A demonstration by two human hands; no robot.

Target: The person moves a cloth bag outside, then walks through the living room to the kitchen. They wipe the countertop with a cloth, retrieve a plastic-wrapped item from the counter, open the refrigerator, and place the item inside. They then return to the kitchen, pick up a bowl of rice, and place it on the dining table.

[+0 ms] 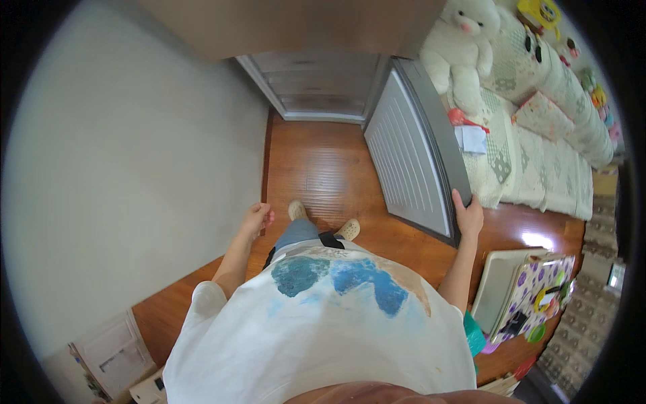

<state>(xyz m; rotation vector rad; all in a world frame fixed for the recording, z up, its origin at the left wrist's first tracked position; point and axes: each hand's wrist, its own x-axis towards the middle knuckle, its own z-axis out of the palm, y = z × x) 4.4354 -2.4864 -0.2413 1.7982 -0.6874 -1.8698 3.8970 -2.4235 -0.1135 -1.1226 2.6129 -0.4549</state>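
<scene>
My right hand (469, 216) grips the edge of a grey refrigerator's lower door (411, 156), which is swung wide and shows its ribbed white inner panel. Beyond my feet is the lower compartment (323, 83) with translucent drawer fronts, uncovered by the door. My left hand (259, 218) hangs near the wall on the left, fingers loosely curled, touching nothing that shows.
A pale wall (151, 151) runs along the left. Right of the door stands a sofa (535, 171) with a quilted cover, a white teddy bear (462, 55) and a red object (456, 117). A low table with a purple-patterned cover (530, 283) is at the lower right.
</scene>
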